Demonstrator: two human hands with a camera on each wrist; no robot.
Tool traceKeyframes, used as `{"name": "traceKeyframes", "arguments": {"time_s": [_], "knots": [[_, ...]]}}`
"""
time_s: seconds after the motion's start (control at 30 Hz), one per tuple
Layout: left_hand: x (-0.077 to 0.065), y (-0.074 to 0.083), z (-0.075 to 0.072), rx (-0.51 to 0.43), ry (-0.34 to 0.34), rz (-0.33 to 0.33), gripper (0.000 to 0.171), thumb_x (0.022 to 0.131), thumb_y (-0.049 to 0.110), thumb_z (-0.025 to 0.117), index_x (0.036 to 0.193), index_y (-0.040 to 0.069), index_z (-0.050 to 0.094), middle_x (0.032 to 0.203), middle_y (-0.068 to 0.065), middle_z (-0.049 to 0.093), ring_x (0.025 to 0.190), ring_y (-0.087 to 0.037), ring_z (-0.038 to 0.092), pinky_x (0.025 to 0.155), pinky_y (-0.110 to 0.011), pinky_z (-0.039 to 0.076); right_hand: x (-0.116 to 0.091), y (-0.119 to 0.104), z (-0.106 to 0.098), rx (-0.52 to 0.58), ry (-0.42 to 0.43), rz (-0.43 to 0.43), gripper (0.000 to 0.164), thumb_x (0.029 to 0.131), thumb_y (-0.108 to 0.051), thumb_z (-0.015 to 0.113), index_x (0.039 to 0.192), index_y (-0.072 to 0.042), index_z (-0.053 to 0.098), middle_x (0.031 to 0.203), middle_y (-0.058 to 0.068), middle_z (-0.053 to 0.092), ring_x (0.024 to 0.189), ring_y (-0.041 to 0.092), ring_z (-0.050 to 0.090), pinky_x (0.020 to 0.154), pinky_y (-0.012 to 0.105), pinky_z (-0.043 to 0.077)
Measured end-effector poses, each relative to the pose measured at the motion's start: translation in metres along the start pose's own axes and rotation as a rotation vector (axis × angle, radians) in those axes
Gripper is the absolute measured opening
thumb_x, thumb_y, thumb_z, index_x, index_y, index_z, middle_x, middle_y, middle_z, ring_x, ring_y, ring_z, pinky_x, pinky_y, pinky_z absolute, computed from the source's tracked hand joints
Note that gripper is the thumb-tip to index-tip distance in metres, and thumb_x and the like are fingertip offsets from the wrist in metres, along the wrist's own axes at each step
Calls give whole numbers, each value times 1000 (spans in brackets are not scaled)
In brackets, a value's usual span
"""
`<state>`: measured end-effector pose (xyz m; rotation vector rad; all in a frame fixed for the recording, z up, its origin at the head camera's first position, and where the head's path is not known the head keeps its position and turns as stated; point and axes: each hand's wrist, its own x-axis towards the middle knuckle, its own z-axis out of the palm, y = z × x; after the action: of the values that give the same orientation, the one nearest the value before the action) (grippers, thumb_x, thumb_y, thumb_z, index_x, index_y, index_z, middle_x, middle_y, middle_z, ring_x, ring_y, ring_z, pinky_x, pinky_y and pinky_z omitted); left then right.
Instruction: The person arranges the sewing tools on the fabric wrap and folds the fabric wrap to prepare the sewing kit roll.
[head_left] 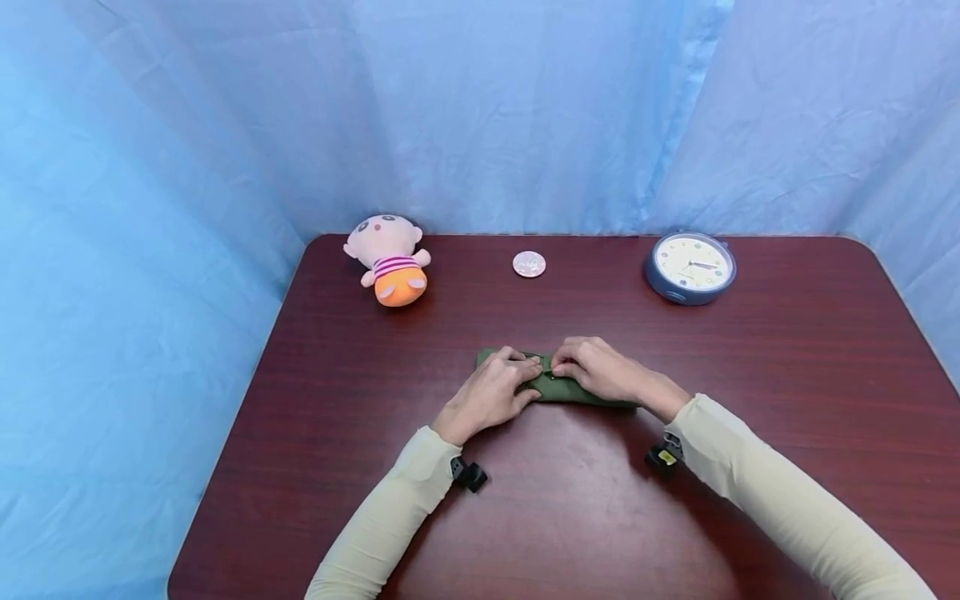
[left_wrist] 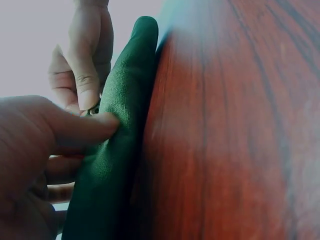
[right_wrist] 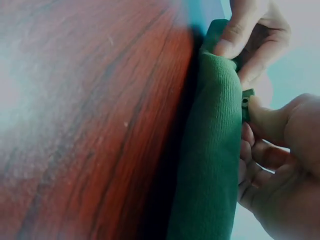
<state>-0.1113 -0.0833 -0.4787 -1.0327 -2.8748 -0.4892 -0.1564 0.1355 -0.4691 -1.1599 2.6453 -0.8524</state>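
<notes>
A long, slim green cloth case (head_left: 573, 390) lies across the middle of the table, looking padded or rolled. My left hand (head_left: 497, 387) holds its left part, thumb on the near side and fingers over the top. Just to the right, my right hand (head_left: 597, 367) pinches a small green tab (right_wrist: 246, 104) with a round metal snap between thumb and fingers. The tab stands up from the top of the case. In the left wrist view, both thumbs meet close to the snap. Whatever is inside the case is hidden.
Along the back of the dark red wooden table (head_left: 337, 500) are a plush doll (head_left: 386, 260) at left, a shiny round white disc (head_left: 529, 264) in the middle and a blue alarm clock (head_left: 691, 267) at right. Blue curtains (head_left: 510, 117) hang behind and beside the table.
</notes>
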Motion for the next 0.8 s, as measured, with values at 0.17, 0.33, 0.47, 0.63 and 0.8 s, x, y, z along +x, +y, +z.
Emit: {"name": "traceKeyframes", "arguments": {"time_s": [0.17,0.33,0.47,0.63,0.8], "knots": [[1,1,-1,12,-4,0,40,92,30,71,127,12,71,132,-4,69,116,-23,63,100,-31,51,2,2,0,10,70,59,8,96,-11,65,91,-9,71,90,1,70,87,15,65,82,38,53],[1,3,-1,71,8,2,35,93,31,69,123,14,73,130,-3,70,113,-22,64,100,-30,51,6,1,-3,22,117,111,9,96,-11,65,88,-10,69,87,1,69,80,13,60,77,33,50],[1,5,-1,108,11,-3,32,93,32,68,120,16,74,129,-3,71,111,-21,64,100,-31,51,9,-2,-5,43,147,153,11,96,-11,65,86,-10,70,83,0,71,75,12,57,73,30,47],[1,6,1,116,14,-8,32,94,32,68,120,16,74,128,-3,71,107,-21,65,96,-31,52,11,-5,-8,67,127,164,10,94,-12,68,85,-12,72,82,-1,73,74,9,58,72,27,47],[1,5,2,56,28,-33,34,92,30,70,122,15,74,128,-3,71,106,-20,65,94,-30,53,10,-5,-9,86,72,158,8,90,-15,72,85,-13,77,82,-1,76,76,7,64,72,26,49]]}}
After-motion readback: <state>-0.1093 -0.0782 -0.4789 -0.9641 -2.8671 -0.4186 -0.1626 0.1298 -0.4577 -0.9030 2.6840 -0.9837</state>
